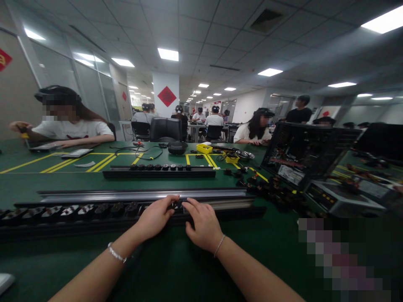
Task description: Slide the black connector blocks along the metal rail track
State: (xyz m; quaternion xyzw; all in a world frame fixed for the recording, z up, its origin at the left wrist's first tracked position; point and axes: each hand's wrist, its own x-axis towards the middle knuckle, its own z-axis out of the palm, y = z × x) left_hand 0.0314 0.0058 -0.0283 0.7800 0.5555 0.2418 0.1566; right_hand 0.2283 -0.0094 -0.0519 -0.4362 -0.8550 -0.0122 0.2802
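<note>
Power strip (pixel 94 212), one, under two hands (pixel 155 218) (pixel 203 226)

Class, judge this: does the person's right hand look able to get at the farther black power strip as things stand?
Probably yes. The right hand rests on the near strip; only a low silver rail and green table lie before the farther power strip, with nothing tall between.

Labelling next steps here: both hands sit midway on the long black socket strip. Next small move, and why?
Likely press down where the hands meet, to seat that piece in the socket strip. The left hand and right hand touch the strip at one spot. Sockets fill the strip to their left, while the stretch to their right looks bare.
</note>
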